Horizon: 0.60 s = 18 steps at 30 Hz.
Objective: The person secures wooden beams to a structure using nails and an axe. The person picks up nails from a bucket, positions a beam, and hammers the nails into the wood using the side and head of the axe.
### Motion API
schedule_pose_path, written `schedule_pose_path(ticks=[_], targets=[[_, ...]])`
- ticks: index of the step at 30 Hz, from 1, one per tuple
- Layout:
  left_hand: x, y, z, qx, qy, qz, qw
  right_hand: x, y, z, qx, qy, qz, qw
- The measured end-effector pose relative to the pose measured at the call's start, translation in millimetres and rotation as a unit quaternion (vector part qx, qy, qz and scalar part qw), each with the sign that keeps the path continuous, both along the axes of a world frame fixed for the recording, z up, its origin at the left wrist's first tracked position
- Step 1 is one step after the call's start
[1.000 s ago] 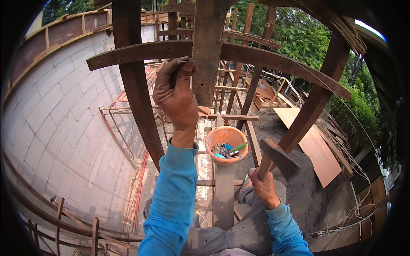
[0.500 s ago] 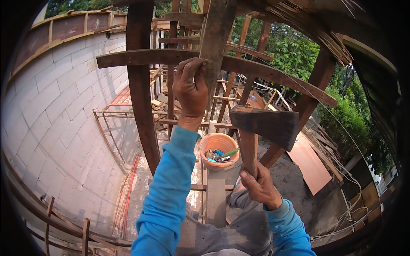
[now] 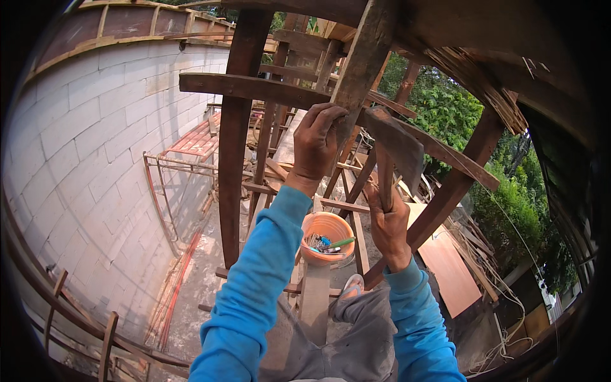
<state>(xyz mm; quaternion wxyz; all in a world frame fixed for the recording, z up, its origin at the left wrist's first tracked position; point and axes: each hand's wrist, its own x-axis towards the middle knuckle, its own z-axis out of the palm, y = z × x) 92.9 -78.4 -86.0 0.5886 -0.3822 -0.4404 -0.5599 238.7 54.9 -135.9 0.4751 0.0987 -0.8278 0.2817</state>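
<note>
My left hand (image 3: 313, 145) is raised against an upright wooden plank (image 3: 365, 54), thumb and fingers pinched together at its face; whatever they hold is too small to make out. A dark horizontal board (image 3: 254, 89) crosses behind the plank at that height. My right hand (image 3: 388, 223) is wrapped round the wooden handle of an axe (image 3: 400, 149). The axe's broad dark head is up, just right of the plank and of my left fingers. Below my hands, an orange bucket (image 3: 312, 224) holds nails, a green-handled tool and some blue items.
The bucket stands on a narrow plank (image 3: 314, 302) between my legs. Dark timber posts (image 3: 238, 159) frame the space. To the left are a pale block wall (image 3: 95, 140) and a reddish metal scaffold (image 3: 184, 149). A plywood sheet (image 3: 445, 267) and scrap wood lie at right.
The axe has risen closer to the plank, its head turned more downward to the right. My left hand stays pinched at the plank. The view has shifted, and a sandalled foot now shows.
</note>
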Motion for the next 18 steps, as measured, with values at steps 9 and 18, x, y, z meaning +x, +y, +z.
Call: schedule_pose_path(ticks=[9,18], targets=[[0,-1,-4,-0.014,0.002,-0.023,1.000,-15,18,-12,-0.001,-0.067,-0.027,0.997],[-27,10,-42,0.112,-0.344,-0.294,0.885,8,9,-13,0.002,0.245,0.261,0.934]])
